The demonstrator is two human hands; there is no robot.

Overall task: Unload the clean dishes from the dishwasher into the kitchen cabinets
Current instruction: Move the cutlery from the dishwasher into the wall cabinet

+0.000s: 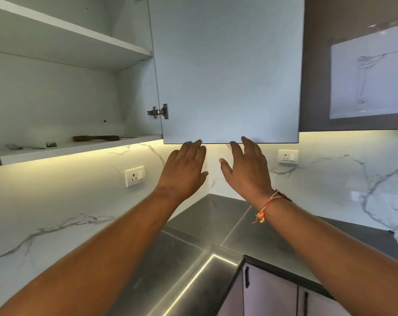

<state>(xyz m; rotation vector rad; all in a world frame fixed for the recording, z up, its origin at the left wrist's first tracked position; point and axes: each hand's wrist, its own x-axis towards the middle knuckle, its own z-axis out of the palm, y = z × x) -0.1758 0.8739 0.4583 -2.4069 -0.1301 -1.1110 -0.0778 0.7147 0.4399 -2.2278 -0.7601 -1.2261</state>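
While both hands reach up, the left hand (185,167) and the right hand (245,169) are side by side, close but not touching, under one open door (229,69) of the wall cabinet (56,99). The grip of each hand is apart: the fingers are straight and spread and hold nothing. The fingertips (199,142) are right at the door's bottom edge and seem to touch it, but that is hard to tell for sure. One string band (267,207) goes round the right wrist. The cabinet is up on the left, and one hinge (158,112) joins it to the door. It has two shelves: a top shelf (79,42) and a bottom shelf (79,150). Three small things lie on the bottom shelf, well apart from the hands: one long brown thing (96,138), one small thing with prongs (51,144), and one flat metal tool (18,146). They are seen from below, so what they are is not clear. Much of the bottom shelf is bare. Two sockets (134,176) (288,156) sit on the marble wall, one on each side of the hands. One shiny steel bench (193,258) lies below the arms in the corner. One dark cabinet (353,124) hangs to the right of the door, and it is cut off at the edge. The cabinet's top is cut off too.
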